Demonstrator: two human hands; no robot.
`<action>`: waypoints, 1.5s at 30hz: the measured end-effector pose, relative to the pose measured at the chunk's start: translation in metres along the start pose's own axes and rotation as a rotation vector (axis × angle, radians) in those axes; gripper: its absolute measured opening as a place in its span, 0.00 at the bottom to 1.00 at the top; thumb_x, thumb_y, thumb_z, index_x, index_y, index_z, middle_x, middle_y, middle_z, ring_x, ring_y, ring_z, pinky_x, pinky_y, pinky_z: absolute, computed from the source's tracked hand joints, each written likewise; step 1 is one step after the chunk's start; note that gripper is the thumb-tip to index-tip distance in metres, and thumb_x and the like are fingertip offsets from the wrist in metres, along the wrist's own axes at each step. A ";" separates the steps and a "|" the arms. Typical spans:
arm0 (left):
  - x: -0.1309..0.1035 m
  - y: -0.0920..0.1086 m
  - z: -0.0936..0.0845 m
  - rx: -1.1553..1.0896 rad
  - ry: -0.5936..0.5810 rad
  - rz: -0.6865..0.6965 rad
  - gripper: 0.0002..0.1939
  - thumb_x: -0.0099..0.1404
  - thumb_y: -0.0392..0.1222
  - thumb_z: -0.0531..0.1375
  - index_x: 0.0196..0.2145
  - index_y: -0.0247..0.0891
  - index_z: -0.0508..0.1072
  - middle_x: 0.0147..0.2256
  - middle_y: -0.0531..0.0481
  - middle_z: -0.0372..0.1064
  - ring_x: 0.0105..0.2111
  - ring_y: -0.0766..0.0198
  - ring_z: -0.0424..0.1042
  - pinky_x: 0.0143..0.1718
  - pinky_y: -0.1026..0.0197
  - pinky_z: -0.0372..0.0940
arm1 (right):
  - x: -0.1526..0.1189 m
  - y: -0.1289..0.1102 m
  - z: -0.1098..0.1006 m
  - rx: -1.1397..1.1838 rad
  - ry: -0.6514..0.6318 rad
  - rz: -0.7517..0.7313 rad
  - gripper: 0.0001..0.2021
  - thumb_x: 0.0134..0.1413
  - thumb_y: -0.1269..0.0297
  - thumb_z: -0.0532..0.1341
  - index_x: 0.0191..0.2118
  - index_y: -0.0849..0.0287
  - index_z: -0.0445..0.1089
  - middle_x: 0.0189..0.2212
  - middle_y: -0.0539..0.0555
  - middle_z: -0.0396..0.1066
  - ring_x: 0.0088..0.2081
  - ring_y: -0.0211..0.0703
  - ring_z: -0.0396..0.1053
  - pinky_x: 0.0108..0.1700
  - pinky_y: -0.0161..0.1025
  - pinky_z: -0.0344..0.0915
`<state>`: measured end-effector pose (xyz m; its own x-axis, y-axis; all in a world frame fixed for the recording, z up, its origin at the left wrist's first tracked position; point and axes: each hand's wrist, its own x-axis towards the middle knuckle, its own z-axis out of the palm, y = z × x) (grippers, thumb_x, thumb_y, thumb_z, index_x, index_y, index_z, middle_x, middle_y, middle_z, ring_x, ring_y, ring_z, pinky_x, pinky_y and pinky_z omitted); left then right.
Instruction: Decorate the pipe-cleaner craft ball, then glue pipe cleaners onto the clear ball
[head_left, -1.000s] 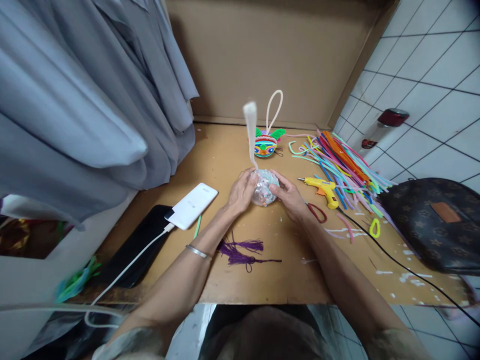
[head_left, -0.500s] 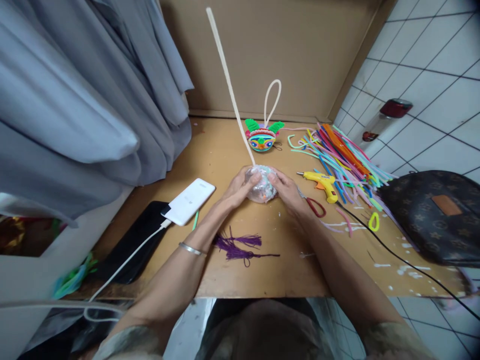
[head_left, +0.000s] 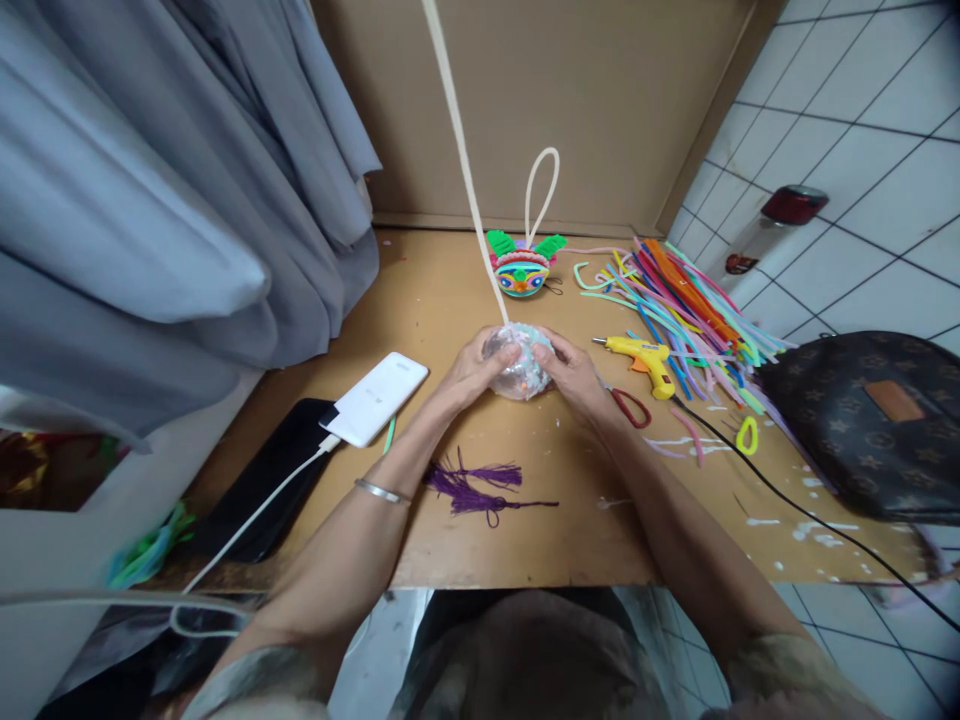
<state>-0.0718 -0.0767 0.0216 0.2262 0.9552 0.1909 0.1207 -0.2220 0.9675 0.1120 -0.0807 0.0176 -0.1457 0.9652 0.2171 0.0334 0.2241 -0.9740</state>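
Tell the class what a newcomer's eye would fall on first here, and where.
Probably the bright ornament at the back of the table, vivid against the brown board. Next, the shiny ball between the two hands, with a tall white stem rising by its top. Then the colourful strips at the table's back right.
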 end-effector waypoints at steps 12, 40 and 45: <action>0.004 0.001 0.005 -0.029 0.054 -0.054 0.51 0.46 0.70 0.69 0.57 0.33 0.64 0.55 0.35 0.72 0.57 0.45 0.71 0.61 0.46 0.65 | 0.000 0.004 -0.002 0.038 -0.001 0.048 0.45 0.38 0.36 0.72 0.60 0.59 0.71 0.57 0.60 0.74 0.58 0.55 0.71 0.63 0.50 0.66; 0.000 0.001 0.010 0.293 0.125 0.121 0.44 0.40 0.46 0.76 0.55 0.40 0.67 0.54 0.40 0.69 0.55 0.45 0.71 0.59 0.40 0.66 | -0.004 -0.008 -0.009 0.239 -0.057 0.125 0.31 0.37 0.45 0.76 0.47 0.52 0.74 0.50 0.55 0.78 0.55 0.50 0.73 0.62 0.49 0.65; -0.001 0.004 0.010 0.362 0.139 0.135 0.44 0.42 0.46 0.74 0.56 0.39 0.66 0.55 0.41 0.67 0.55 0.47 0.70 0.59 0.42 0.66 | -0.004 -0.009 -0.007 0.194 -0.051 0.099 0.30 0.42 0.43 0.73 0.49 0.53 0.75 0.52 0.56 0.77 0.56 0.51 0.72 0.63 0.51 0.65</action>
<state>-0.0614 -0.0801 0.0239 0.1334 0.9246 0.3569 0.4368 -0.3781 0.8162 0.1189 -0.0858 0.0262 -0.2016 0.9719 0.1213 -0.1398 0.0940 -0.9857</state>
